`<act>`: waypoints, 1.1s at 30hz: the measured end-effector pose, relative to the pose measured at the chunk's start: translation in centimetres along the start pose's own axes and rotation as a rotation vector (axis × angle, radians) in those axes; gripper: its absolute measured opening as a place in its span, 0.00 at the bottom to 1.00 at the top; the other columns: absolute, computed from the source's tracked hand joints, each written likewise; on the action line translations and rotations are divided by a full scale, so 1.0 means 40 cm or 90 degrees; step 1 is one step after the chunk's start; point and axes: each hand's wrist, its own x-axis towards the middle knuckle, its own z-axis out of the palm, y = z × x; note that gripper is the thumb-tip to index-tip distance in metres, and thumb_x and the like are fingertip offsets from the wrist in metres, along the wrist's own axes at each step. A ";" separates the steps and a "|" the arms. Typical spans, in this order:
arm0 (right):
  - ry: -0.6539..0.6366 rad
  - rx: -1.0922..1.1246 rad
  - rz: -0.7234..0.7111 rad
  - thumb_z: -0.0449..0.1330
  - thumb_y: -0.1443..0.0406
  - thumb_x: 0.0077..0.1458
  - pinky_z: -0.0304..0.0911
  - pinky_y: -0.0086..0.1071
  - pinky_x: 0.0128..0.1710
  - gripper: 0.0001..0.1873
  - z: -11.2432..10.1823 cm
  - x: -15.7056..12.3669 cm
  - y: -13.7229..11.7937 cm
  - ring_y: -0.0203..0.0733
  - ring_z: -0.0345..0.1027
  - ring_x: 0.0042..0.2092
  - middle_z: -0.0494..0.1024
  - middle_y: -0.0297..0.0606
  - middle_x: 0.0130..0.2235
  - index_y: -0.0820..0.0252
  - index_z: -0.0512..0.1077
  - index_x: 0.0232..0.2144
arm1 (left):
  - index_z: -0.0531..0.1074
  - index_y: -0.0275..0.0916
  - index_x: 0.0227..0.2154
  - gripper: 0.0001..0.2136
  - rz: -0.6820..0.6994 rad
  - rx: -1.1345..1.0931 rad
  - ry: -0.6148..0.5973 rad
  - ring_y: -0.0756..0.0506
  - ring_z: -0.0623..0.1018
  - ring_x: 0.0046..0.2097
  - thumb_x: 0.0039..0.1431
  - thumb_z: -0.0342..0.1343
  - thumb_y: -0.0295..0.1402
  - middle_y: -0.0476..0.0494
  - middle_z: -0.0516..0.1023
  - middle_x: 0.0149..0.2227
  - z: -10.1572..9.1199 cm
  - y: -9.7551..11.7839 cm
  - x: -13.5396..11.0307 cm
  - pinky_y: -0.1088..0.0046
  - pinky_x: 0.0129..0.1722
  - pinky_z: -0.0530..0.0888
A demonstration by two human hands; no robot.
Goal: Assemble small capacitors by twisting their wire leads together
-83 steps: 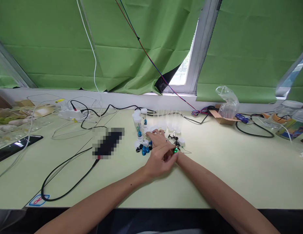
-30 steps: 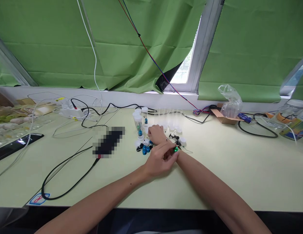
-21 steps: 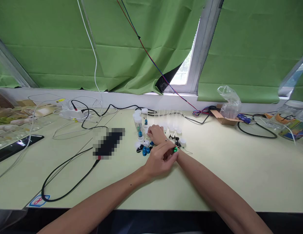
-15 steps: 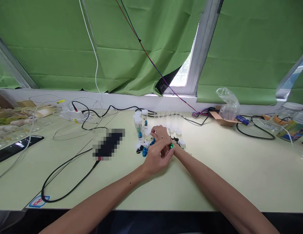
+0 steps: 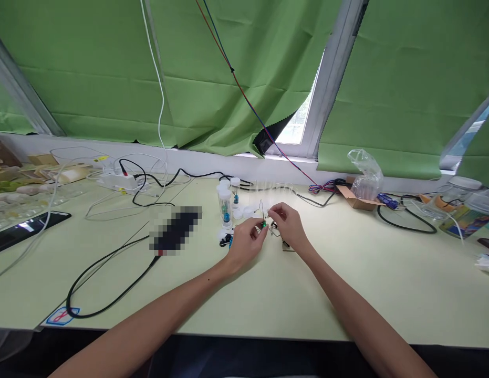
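Observation:
My left hand [image 5: 246, 242] pinches a small green part [image 5: 263, 224] with thin wire leads just above the table [image 5: 346, 283]. My right hand [image 5: 287, 224] is closed in a pinch beside it, fingertips at the wire end of the same part. Behind the hands stand clear plastic tubes with white caps [image 5: 224, 206], some holding blue and green parts. Loose white caps [image 5: 247, 212] and small dark and blue parts [image 5: 226, 240] lie around them.
Black cables [image 5: 110, 299] run across the table's left half, past a blurred dark item [image 5: 175, 230]. A phone [image 5: 19, 233] lies far left. A cardboard box with a plastic bag [image 5: 362, 181] and jars [image 5: 463, 202] stand at the back right. Green blinds hang behind.
My hands have uncrossed. The right hand came back from the tubes to the right of the left one, and both have lifted with the green part between them. The view shifted slightly.

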 end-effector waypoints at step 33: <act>-0.106 -0.038 0.030 0.44 0.57 0.66 0.53 0.33 0.29 0.15 0.027 -0.051 0.056 0.38 0.55 0.26 0.61 0.28 0.23 0.54 0.55 0.27 | 0.74 0.34 0.40 0.17 -0.278 -0.361 -0.128 0.47 0.78 0.29 0.56 0.59 0.44 0.43 0.78 0.31 0.006 -0.001 0.012 0.67 0.34 0.78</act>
